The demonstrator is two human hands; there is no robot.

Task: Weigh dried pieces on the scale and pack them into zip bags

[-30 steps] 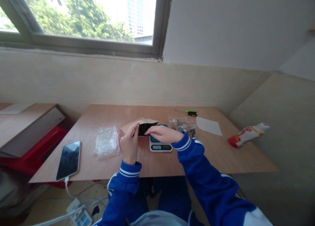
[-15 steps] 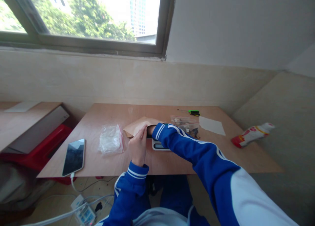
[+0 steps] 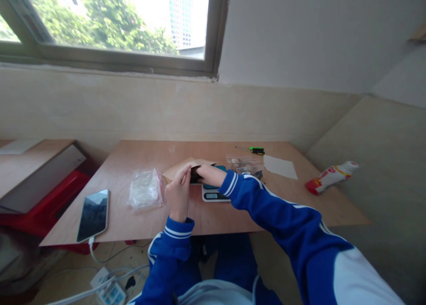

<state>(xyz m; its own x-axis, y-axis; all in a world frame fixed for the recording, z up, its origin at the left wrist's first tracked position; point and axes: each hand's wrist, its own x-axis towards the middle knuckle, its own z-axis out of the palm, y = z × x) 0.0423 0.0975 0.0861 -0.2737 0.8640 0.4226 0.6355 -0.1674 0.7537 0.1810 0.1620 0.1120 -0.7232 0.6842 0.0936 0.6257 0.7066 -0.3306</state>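
Observation:
A brown paper bag [image 3: 179, 166] lies on the table with its dark mouth toward me. My left hand [image 3: 179, 194] pinches the near edge of that mouth between thumb and fingers. From the right, my right hand [image 3: 210, 174] reaches into the bag's opening; its fingertips are hidden inside, so whether they grip anything does not show. Under my right wrist sits a small digital scale [image 3: 207, 197], white with a teal top and a lit display, partly covered by the hand. Past the right forearm are zip bags with small dark pieces [image 3: 248, 164].
Left of the bag is a stack of clear zip bags [image 3: 145, 189]. A tablet [image 3: 93, 215] on a white cable lies at the table's left edge. Behind are a green-and-black screwdriver [image 3: 257, 150] and white paper [image 3: 280, 167]. A red-and-white bottle [image 3: 332, 177] stands at right.
My right hand has drawn back a little to the right, so more of its back and wrist shows outside the bag. The left hand keeps its pinch. The whole view has shifted slightly.

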